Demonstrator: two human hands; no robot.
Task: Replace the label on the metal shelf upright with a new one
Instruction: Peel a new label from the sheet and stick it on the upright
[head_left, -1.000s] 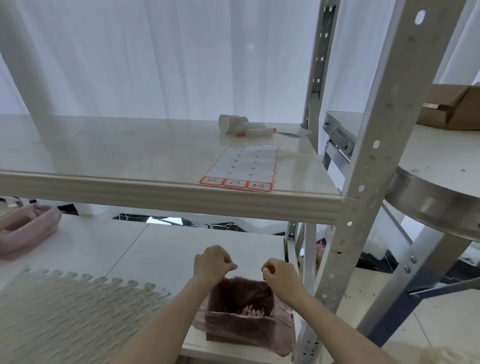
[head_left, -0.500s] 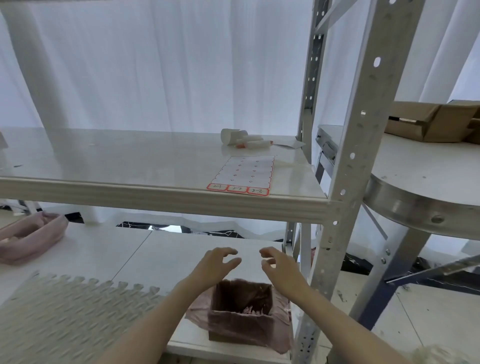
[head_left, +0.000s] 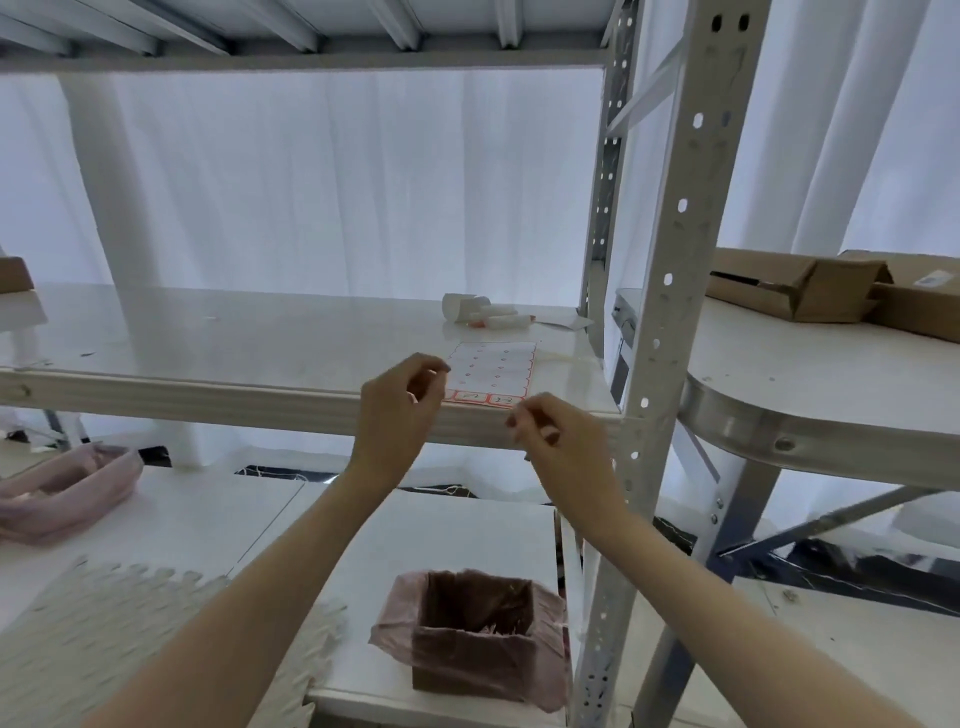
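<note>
A label sheet (head_left: 496, 371) with red-bordered labels along its near edge lies on the white shelf board (head_left: 234, 332), close to the grey perforated metal upright (head_left: 670, 270). My left hand (head_left: 397, 415) is raised at the shelf's front edge, just left of the sheet, its fingers curled and covering the sheet's near left corner. My right hand (head_left: 558, 441) hovers just below the sheet's near right corner, fingers loosely bent. Neither hand visibly holds anything. No label is visible on the upright.
A brown box lined with a pink bag (head_left: 475, 631) sits on the lower shelf under my hands. White bottles and a roll (head_left: 480, 312) lie at the shelf's back. Cardboard boxes (head_left: 831, 291) rest on the round table at right. A pink bin (head_left: 62, 488) stands at left.
Both hands rose from above the pink-lined box up to the shelf's front edge at the label sheet. The head view tilted upward.
</note>
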